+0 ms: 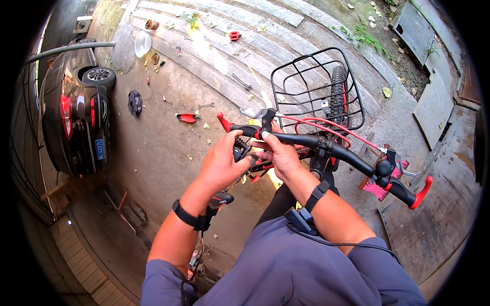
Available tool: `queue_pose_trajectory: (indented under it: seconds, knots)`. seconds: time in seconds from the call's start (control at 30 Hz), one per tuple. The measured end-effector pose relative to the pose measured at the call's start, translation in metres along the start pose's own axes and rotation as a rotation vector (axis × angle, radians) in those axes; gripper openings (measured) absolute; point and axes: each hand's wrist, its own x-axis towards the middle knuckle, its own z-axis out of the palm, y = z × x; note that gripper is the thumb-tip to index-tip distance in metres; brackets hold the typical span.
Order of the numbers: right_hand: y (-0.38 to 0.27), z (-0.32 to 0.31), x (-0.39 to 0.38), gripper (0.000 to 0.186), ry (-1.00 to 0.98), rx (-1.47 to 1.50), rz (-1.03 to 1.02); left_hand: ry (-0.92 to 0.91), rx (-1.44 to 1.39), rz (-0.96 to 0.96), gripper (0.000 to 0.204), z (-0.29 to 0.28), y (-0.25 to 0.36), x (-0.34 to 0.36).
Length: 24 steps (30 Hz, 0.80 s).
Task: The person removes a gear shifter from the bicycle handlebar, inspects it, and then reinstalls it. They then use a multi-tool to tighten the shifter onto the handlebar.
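Note:
A black bicycle handlebar [298, 140] crosses in front of me, with red-tipped ends and black grips [245, 130]. My left hand [220, 162] is closed on a small black ribbed part [241, 148] just under the left grip; its kind I cannot make out. Against the inner end of that grip, my right hand [282, 157] has its thumb on the black brake lever mount [267, 121], fingers curled below the bar. A silver brake lever [251, 113] points away from me. Red cables [326, 122] run from the levers toward the black wire basket [319, 92] and front wheel [338, 92].
Stone steps [224, 46] rise beyond the bicycle. Wrenches [241, 81], a red-and-black tool [188, 118], a black object [135, 103], a red pedal [235, 35] and a white bowl [142, 45] lie about. A dark car [76, 112] stands at left, wooden boards [434, 204] at right.

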Motion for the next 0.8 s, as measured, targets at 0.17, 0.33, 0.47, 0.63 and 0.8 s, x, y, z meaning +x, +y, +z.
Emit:
queue_pose_trajectory:
  seconds: [0.17, 0.33, 0.47, 0.63, 0.8]
  knots:
    - [-0.002, 0.000, -0.001, 0.038, 0.016, -0.007, 0.015, 0.139, 0.150, 0.141, 0.061, 0.008, -0.003, -0.005]
    - [-0.003, 0.001, -0.001, 0.035, 0.012, -0.004, 0.018, 0.051, 0.067, -0.004, 0.060, 0.002, 0.004, -0.003]
    - [-0.001, -0.002, 0.001, 0.056, -0.012, -0.022, 0.030, 0.009, -0.036, -0.094, 0.060, 0.000, 0.005, -0.002]
    - [0.001, -0.004, 0.003, 0.056, -0.025, -0.015, 0.028, 0.048, 0.052, -0.016, 0.057, 0.001, -0.001, -0.002]
    - [-0.001, -0.001, 0.001, 0.038, 0.015, -0.006, 0.038, -0.031, -0.235, -0.194, 0.056, -0.009, 0.004, -0.003]
